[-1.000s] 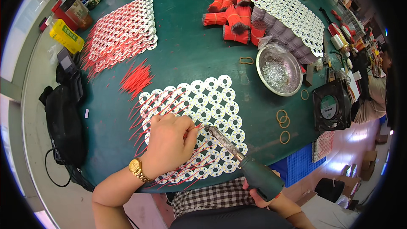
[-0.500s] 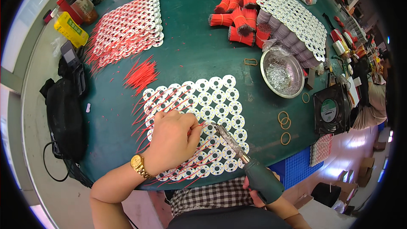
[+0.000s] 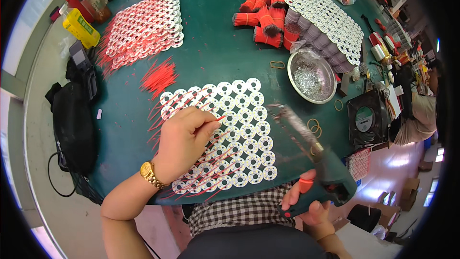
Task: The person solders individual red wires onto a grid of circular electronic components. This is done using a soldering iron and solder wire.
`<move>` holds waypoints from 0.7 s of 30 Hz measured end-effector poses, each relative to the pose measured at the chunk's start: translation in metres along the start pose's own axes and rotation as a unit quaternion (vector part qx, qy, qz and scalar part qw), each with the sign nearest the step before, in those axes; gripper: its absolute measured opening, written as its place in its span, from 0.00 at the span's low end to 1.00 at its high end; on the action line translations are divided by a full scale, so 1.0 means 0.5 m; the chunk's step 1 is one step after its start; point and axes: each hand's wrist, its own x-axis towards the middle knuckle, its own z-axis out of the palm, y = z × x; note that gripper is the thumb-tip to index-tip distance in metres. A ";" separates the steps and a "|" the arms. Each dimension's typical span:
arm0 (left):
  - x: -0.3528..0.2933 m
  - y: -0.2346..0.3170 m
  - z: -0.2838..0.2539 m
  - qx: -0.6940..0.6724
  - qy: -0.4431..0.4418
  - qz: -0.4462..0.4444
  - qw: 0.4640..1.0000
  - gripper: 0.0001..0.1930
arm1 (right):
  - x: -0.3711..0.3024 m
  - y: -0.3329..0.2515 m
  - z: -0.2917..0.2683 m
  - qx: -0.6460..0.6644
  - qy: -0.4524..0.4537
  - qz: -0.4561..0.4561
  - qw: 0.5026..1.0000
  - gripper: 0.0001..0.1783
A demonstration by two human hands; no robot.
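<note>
My left hand [image 3: 183, 139], with a gold watch at the wrist, is closed in a pinch on a short red wire [image 3: 221, 118] above a panel of round white LED boards [image 3: 247, 130]. Red wires lie across the left part of that panel, their ends reaching past its edge. At the lower right, my right hand [image 3: 302, 201] grips a dark green soldering gun [image 3: 335, 170] with an orange-red trigger. Its long metal front, smeared by motion, points up and left, to the right of the panel and apart from it.
A loose pile of red wires [image 3: 159, 77] lies beyond the panel. Wired panels [image 3: 143, 29] are stacked at the far left. Tied red wire bundles [image 3: 268, 14], a tall stack of bare panels [image 3: 330, 24], a metal bowl [image 3: 330, 93] and a black fan-like unit [image 3: 366, 117] occupy the right side.
The soldering gun has swung right, away from the panel, and tilted so its side shows. My left hand has lifted slightly up and left with a red wire. The whole view has shifted a little.
</note>
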 end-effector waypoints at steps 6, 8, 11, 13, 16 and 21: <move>-0.013 0.019 0.011 -0.047 -0.011 -0.015 0.999 0.04 | 0.002 0.078 -0.024 0.027 0.010 -0.081 0.996 0.40; -0.019 0.006 0.022 -0.016 -0.014 0.025 0.999 0.04 | 0.006 0.091 -0.027 0.065 0.003 -0.116 0.991 0.35; -0.034 -0.006 0.046 0.002 -0.021 0.057 0.998 0.05 | 0.013 0.108 -0.050 -0.032 -0.028 -0.162 0.986 0.30; -0.039 0.003 0.054 0.096 -0.030 0.075 0.992 0.06 | 0.001 0.107 -0.049 -0.062 -0.035 -0.136 0.988 0.28; -0.033 0.002 0.055 0.088 -0.027 0.081 0.992 0.07 | -0.018 0.123 -0.065 -0.156 -0.036 -0.054 0.986 0.19; -0.031 0.001 0.058 0.088 -0.038 0.075 0.993 0.07 | -0.024 0.125 -0.066 -0.209 -0.064 -0.057 0.974 0.31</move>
